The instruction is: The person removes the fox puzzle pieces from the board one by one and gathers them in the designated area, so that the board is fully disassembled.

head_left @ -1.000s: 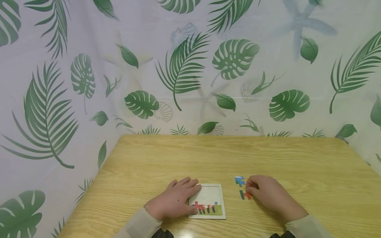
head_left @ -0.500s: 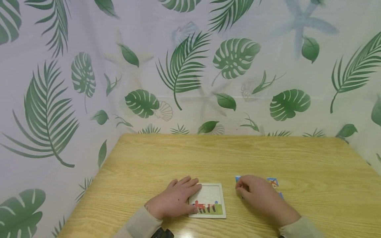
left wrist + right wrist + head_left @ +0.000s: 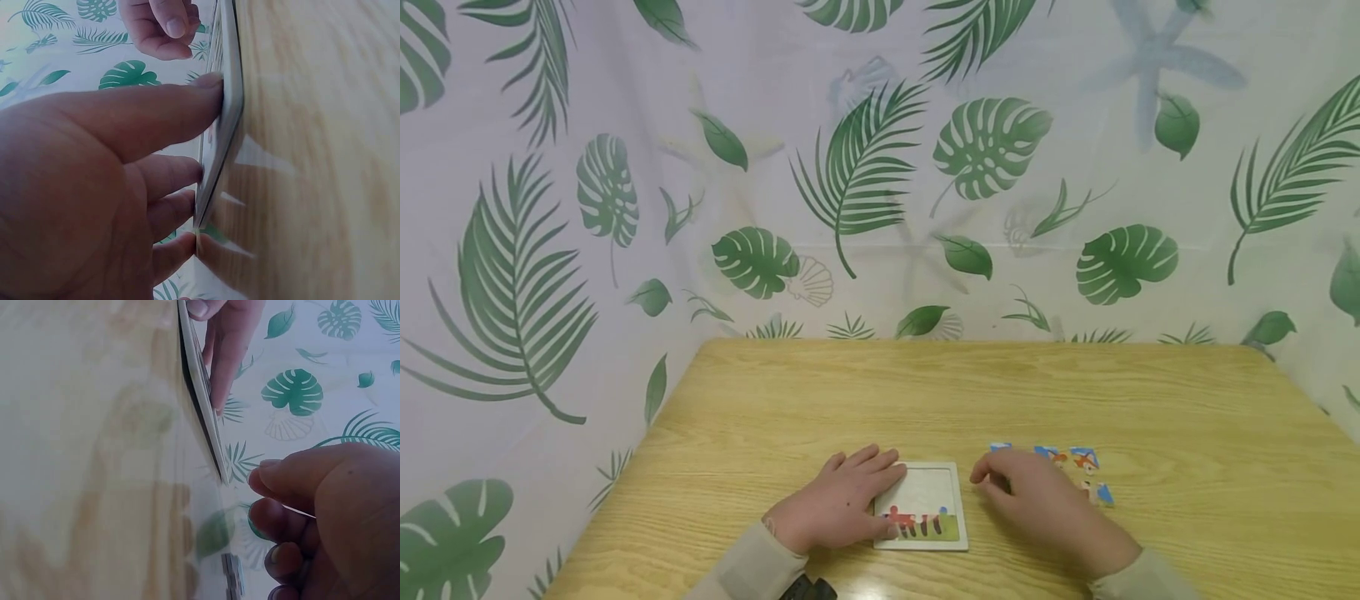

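In the head view my left hand (image 3: pixel 842 500) rests with spread fingers on the left side of a white puzzle tray (image 3: pixel 962 500), thumb on its lower part. A red and green strip of fitted puzzle pieces (image 3: pixel 932 527) fills the tray's bottom. My right hand (image 3: pixel 1037 496) hovers low, its fingertips just right of the tray. In the right wrist view its thumb (image 3: pixel 269 475) and fingers are loosely bent and apart, with no piece showing between them. Partly behind that hand lie puzzle pieces, one blue (image 3: pixel 1000 447) and one with an orange figure (image 3: pixel 1084 458).
More loose pieces, including a blue one (image 3: pixel 1104 493), lie right of my right hand. The wooden table (image 3: pixel 850 392) runs back to a leaf-printed cloth (image 3: pixel 880 167). A black wrist strap (image 3: pixel 808 588) shows at the lower edge.
My right hand has moved left from the loose pieces toward the tray, uncovering the orange and blue pieces and covering the red one. My left hand stays on the tray.
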The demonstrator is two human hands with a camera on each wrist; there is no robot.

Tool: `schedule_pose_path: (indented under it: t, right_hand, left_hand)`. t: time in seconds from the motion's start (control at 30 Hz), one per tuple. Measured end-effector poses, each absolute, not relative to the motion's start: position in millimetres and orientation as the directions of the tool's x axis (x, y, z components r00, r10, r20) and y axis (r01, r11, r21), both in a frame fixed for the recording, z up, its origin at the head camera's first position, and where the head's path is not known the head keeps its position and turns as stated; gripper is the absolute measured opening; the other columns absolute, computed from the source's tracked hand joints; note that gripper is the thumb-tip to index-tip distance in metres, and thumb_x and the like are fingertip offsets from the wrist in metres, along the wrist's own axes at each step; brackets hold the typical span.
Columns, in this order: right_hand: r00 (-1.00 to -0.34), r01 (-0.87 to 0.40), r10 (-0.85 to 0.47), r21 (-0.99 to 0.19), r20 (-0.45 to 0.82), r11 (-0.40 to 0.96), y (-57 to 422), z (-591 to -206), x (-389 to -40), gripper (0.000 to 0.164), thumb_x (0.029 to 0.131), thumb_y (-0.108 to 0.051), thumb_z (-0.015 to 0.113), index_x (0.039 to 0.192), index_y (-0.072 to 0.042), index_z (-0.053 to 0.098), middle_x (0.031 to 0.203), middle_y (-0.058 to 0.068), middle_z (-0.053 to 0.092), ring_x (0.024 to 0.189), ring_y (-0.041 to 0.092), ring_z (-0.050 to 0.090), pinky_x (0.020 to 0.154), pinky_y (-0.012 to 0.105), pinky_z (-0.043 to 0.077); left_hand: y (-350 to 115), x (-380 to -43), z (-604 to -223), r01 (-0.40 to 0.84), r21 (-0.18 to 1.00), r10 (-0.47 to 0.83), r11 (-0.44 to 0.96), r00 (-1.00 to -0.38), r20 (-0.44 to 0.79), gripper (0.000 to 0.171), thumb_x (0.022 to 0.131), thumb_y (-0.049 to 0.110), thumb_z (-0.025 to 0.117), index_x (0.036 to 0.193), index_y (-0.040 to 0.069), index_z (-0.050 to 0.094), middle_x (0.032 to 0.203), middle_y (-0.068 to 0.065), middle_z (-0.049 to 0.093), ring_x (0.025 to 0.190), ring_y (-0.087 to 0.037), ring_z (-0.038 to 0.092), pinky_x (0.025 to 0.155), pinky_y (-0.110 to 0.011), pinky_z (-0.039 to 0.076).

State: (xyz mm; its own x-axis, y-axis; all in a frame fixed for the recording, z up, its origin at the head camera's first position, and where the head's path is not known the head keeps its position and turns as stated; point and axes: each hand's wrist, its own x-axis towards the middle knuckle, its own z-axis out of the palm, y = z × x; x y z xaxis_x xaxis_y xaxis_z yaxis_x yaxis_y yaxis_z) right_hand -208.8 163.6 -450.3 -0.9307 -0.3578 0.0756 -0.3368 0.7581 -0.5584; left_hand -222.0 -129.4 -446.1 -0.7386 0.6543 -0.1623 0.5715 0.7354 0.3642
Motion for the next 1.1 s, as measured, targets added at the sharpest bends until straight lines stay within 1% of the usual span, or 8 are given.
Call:
schedule_pose_path:
  t: [0.13,0.27,0.43,0.5,0.6,0.67,0.9,1.1]
  right_hand:
    - [-0.922,-0.352,-0.38,-0.565,0.073,0.746,158,-448,-206,0.012,0.095,-0.018,0.069,0.105,-0.022,0.074,0.075,-0.013,0.053,0.069,0.006,0.048,0.065,0.029,0.043]
    - [-0.91,-0.367,-0.41,-0.564,0.056,0.74,154,-450,-205,0.021,0.092,-0.021,0.072,0.113,-0.019,0.073,0.072,-0.013,0.052,0.065,0.004,0.048,0.064,0.028,0.042]
    - [-0.902,-0.362,-0.433,-0.556,0.005,0.748,152,-455,-203,0.036,0.09,-0.035,0.075,0.123,-0.02,0.069,0.07,-0.014,0.052,0.063,0.004,0.048,0.06,0.027,0.042]
    - [-0.897,-0.366,-0.441,-0.548,-0.006,0.752,151,-456,-202,0.041,0.089,-0.038,0.076,0.125,-0.019,0.069,0.07,-0.014,0.052,0.062,0.004,0.047,0.06,0.027,0.041]
    - [-0.892,-0.38,-0.452,-0.53,-0.007,0.758,149,-457,-201,0.045,0.086,-0.038,0.078,0.126,-0.018,0.069,0.07,-0.013,0.05,0.062,0.003,0.046,0.059,0.027,0.04]
    - [-0.888,-0.39,-0.459,-0.525,-0.002,0.757,148,-457,-200,0.046,0.086,-0.037,0.078,0.125,-0.017,0.07,0.069,-0.013,0.05,0.062,0.003,0.045,0.059,0.027,0.039]
    - [-0.894,-0.366,-0.447,-0.54,-0.021,0.758,149,-458,-200,0.046,0.087,-0.039,0.078,0.126,-0.017,0.069,0.07,-0.013,0.051,0.061,0.004,0.045,0.056,0.027,0.038]
    - [-0.893,-0.37,-0.449,-0.559,-0.005,0.742,147,-459,-200,0.04,0.088,-0.034,0.077,0.124,-0.02,0.069,0.068,-0.012,0.05,0.059,0.004,0.045,0.056,0.026,0.039]
  left_hand:
    - [-130,-222,-446,0.572,0.363,0.654,0.736,-0.739,-0.162,0.076,0.095,0.046,0.067,0.159,0.02,0.037,0.165,-0.001,0.027,0.153,-0.026,0.019,0.116,-0.062,0.018]
    - [-130,-222,-446,0.572,0.36,0.654,0.737,-0.739,-0.165,0.076,0.095,0.047,0.067,0.159,0.02,0.037,0.165,-0.001,0.027,0.153,-0.026,0.019,0.116,-0.062,0.019]
    - [-130,-222,-445,0.572,0.359,0.655,0.737,-0.737,-0.17,0.075,0.095,0.047,0.067,0.159,0.02,0.037,0.165,0.0,0.027,0.153,-0.025,0.019,0.116,-0.062,0.019]
    - [-130,-223,-445,0.573,0.36,0.656,0.736,-0.736,-0.17,0.075,0.096,0.047,0.067,0.159,0.02,0.037,0.165,0.0,0.027,0.153,-0.025,0.019,0.116,-0.062,0.019]
    - [-130,-223,-446,0.575,0.361,0.657,0.734,-0.735,-0.167,0.075,0.095,0.047,0.067,0.159,0.02,0.037,0.165,-0.001,0.027,0.153,-0.026,0.018,0.116,-0.062,0.019]
    - [-130,-223,-446,0.575,0.361,0.658,0.734,-0.735,-0.167,0.075,0.096,0.047,0.066,0.159,0.02,0.037,0.165,-0.001,0.027,0.153,-0.026,0.018,0.116,-0.061,0.019]
    - [-130,-223,-445,0.577,0.36,0.66,0.733,-0.732,-0.171,0.075,0.096,0.047,0.067,0.159,0.02,0.037,0.165,0.0,0.027,0.153,-0.026,0.019,0.115,-0.062,0.02]
    - [-130,-224,-447,0.575,0.355,0.655,0.737,-0.737,-0.167,0.075,0.095,0.048,0.067,0.159,0.02,0.038,0.165,0.0,0.028,0.152,-0.026,0.02,0.115,-0.062,0.02]
